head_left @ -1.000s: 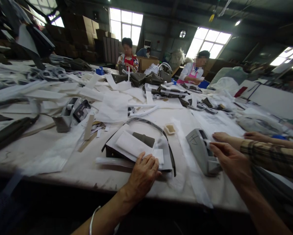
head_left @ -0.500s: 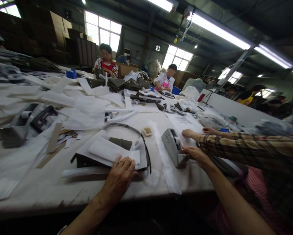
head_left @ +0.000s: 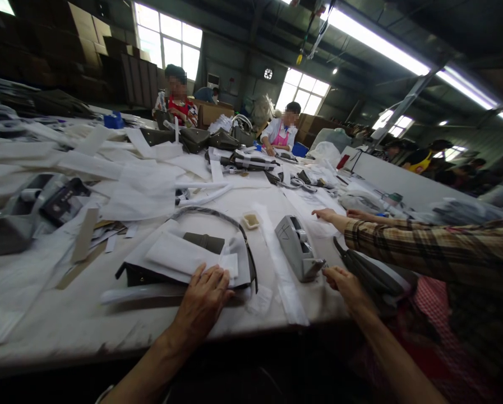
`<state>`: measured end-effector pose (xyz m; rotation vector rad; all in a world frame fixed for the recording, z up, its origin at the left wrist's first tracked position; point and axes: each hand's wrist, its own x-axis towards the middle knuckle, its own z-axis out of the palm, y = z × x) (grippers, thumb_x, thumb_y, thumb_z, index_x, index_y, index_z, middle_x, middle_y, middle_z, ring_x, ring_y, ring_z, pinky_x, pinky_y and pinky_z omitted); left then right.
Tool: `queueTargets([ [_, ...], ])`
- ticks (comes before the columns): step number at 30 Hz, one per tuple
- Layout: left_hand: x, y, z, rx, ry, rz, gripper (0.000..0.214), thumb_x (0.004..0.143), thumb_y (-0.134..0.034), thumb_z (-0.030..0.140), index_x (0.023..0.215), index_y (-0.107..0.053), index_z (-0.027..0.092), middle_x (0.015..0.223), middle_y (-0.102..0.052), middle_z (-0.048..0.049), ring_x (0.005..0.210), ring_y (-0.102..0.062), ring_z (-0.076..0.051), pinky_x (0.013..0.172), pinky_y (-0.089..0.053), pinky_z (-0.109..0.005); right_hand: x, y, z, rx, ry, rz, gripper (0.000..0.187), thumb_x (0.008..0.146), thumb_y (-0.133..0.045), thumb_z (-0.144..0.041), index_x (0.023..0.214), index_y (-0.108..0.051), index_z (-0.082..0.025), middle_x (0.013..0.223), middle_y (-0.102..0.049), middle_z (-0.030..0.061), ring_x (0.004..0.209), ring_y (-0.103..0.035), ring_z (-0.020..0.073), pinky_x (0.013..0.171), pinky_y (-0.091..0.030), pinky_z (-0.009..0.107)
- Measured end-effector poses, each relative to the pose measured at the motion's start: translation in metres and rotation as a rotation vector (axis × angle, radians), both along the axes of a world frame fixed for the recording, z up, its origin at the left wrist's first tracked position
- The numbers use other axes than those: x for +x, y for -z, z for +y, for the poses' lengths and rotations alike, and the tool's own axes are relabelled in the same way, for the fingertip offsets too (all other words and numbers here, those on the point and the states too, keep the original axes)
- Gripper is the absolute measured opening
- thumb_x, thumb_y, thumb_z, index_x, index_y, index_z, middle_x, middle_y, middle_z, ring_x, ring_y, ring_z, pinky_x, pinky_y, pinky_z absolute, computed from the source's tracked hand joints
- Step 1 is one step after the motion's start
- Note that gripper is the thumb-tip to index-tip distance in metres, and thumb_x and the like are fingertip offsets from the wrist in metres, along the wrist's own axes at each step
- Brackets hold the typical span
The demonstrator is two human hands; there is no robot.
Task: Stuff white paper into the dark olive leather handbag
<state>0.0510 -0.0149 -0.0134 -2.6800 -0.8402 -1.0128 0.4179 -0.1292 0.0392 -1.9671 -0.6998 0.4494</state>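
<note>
Left hand (head_left: 207, 292): near-flat, resting on white paper (head_left: 167, 255) atop dark bag (head_left: 137, 276), counter (head_left: 87, 317) front; paper may slip if pressure eases. Right hand (head_left: 347, 285): pinched, contents unclear, beside grey tape dispenser (head_left: 288, 244), which a sharp tug might drag.

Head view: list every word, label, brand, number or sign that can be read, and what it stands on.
No text can be read with certainty.
Grey tape dispenser: dark strokes on its side, too unclear to make out.
Dark item at the left: pale marks, too small and blurred.
White sheet beyond the dispenser: faint marks, too blurred.
</note>
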Motion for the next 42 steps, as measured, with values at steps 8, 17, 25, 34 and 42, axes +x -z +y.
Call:
queueTargets([
  [8, 0.0, -0.006, -0.008, -0.123, -0.007, -0.006, 0.026, 0.093, -0.055, 0.022, 0.118, -0.055, 0.014, 0.11, -0.065, -0.0106, 0.11, -0.06, -0.025, 0.107, -0.038, -0.048, -0.022, -0.017, -0.006, -0.136, -0.186, -0.152, 0.028, 0.063, -0.063, -0.051, 0.057, -0.06, -0.023, 0.059, -0.057, 0.001, 0.064, -0.054, 0.0198, 0.063, -0.044, 0.03],
  [17, 0.001, -0.007, -0.011, -0.186, -0.035, 0.002, 0.031, 0.093, -0.057, 0.025, 0.12, -0.053, 0.011, 0.112, -0.063, -0.0117, 0.113, -0.058, -0.026, 0.11, -0.036, -0.048, -0.164, -0.095, 0.12, -0.402, -1.299, -0.286, 0.02, 0.08, -0.059, -0.036, 0.071, -0.066, -0.02, 0.07, -0.062, -0.0021, 0.07, -0.054, 0.0145, 0.066, -0.042, 0.024],
  [25, 0.002, -0.002, -0.011, -0.218, -0.034, -0.03, 0.031, 0.095, -0.054, 0.029, 0.119, -0.056, 0.011, 0.109, -0.064, -0.0111, 0.114, -0.057, -0.025, 0.112, -0.035, -0.048, -0.215, -0.087, 0.197, -0.797, -1.597, -0.738, 0.005, 0.067, -0.066, -0.025, 0.065, -0.069, -0.023, 0.056, -0.06, -0.0058, 0.055, -0.053, 0.0115, 0.049, -0.034, 0.023],
  [34, 0.003, 0.003, -0.01, -0.203, -0.018, -0.048, 0.029, 0.094, -0.053, 0.028, 0.118, -0.056, 0.011, 0.109, -0.063, -0.0127, 0.113, -0.057, -0.027, 0.11, -0.036, -0.05, -0.247, -0.048, 0.227, -0.836, -1.689, -1.155, 0.021, 0.052, -0.084, -0.033, 0.054, -0.067, -0.021, 0.049, -0.06, 0.0007, 0.065, -0.064, 0.0231, 0.072, -0.046, 0.035],
  [42, 0.004, 0.002, -0.01, -0.171, -0.029, -0.067, 0.029, 0.094, -0.053, 0.027, 0.117, -0.056, 0.01, 0.11, -0.063, -0.013, 0.11, -0.058, -0.027, 0.109, -0.037, -0.049, -0.229, -0.042, 0.245, -0.567, -1.819, -1.443, 0.039, 0.059, -0.084, -0.055, 0.067, -0.068, -0.02, 0.073, -0.071, 0.0068, 0.087, -0.065, 0.0267, 0.088, -0.037, 0.039],
])
